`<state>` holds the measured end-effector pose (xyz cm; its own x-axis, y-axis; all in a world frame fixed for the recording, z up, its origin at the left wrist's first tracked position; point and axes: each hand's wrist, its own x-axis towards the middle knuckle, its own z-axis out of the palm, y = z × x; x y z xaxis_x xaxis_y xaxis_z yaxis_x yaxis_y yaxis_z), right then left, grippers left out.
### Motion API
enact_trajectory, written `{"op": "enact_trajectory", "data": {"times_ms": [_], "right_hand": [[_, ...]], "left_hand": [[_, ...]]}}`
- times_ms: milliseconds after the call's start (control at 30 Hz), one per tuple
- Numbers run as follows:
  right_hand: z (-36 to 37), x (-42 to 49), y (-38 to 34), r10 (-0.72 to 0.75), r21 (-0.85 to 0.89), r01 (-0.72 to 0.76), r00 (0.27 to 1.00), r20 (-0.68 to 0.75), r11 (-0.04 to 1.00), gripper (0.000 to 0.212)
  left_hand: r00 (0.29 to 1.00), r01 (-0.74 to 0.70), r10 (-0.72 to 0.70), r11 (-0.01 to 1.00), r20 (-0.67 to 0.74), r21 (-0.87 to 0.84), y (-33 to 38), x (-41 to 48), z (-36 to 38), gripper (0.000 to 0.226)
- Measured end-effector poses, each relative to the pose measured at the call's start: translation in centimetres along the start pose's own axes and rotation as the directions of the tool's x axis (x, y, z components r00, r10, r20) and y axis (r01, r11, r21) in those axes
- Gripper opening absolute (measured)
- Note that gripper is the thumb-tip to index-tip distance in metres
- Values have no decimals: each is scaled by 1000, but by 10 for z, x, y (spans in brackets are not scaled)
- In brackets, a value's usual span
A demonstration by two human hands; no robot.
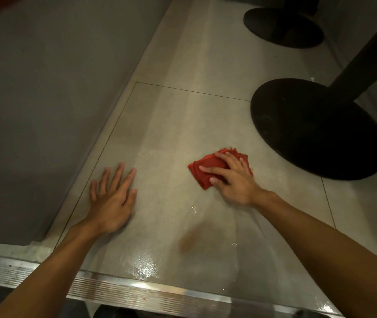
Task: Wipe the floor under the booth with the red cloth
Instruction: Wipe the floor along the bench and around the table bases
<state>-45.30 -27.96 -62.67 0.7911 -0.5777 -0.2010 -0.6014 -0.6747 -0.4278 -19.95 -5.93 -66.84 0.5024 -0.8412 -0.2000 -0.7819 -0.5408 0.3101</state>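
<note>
A folded red cloth [205,167] lies flat on the beige tiled floor [166,125] in the middle of the view. My right hand [233,177] presses down on it, fingers spread over its top, covering its right half. My left hand [111,196] rests flat on the floor to the left, palm down, fingers apart and holding nothing. A wet sheen and a brownish smear [189,239] show on the tile just in front of the cloth.
The grey booth base panel [45,99] runs along the left. A black round table base [315,129] with its post stands right of the cloth; a second black base [283,26] sits further back. A ribbed metal threshold strip [123,292] crosses the near edge.
</note>
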Motion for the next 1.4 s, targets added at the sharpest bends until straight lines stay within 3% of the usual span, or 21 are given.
{"op": "enact_trajectory", "data": {"times_ms": [133, 233, 433, 567, 700, 767, 900, 1000, 1200, 1400], "right_hand": [[17, 2, -22, 98, -13, -99, 993, -60, 995, 40], [31, -4, -42, 73, -31, -75, 994, -82, 997, 42], [64, -27, -86, -212, -111, 216, 976, 42, 970, 47], [68, -50, -98, -423, -91, 440, 892, 163, 893, 41], [58, -51, -81, -539, -91, 573, 805, 247, 814, 40], [50, -39, -69, -533, -106, 569, 810, 245, 815, 40], [43, -26, -65, -403, -60, 416, 901, 164, 907, 40], [54, -35, -78, -367, -97, 377, 924, 109, 921, 43], [71, -73, -93, -511, -90, 540, 830, 223, 837, 42], [59, -94, -64, -578, -115, 626, 764, 287, 771, 39]], "left_hand": [[1000, 2, -2, 1000, -1, 19, -1, 1, 2, 62], [1000, 5, -5, 1000, -11, 25, 0, 1, 4, 63], [1000, 10, -9, 999, -20, 42, 0, 1, 4, 65], [1000, 4, -4, 999, -9, 37, 2, 1, 2, 64], [1000, -5, 5, 1000, -5, 30, 1, -1, 2, 62], [1000, -4, 5, 1000, -10, 25, 0, -1, 1, 62], [1000, 3, -3, 1000, -3, 23, 2, -1, 1, 61], [1000, 3, -3, 1000, 1, 27, 3, -1, 0, 61], [1000, 3, -3, 1000, -2, 27, -1, 0, 2, 61], [1000, 3, -3, 1000, -13, 14, 0, 0, 2, 61]]}}
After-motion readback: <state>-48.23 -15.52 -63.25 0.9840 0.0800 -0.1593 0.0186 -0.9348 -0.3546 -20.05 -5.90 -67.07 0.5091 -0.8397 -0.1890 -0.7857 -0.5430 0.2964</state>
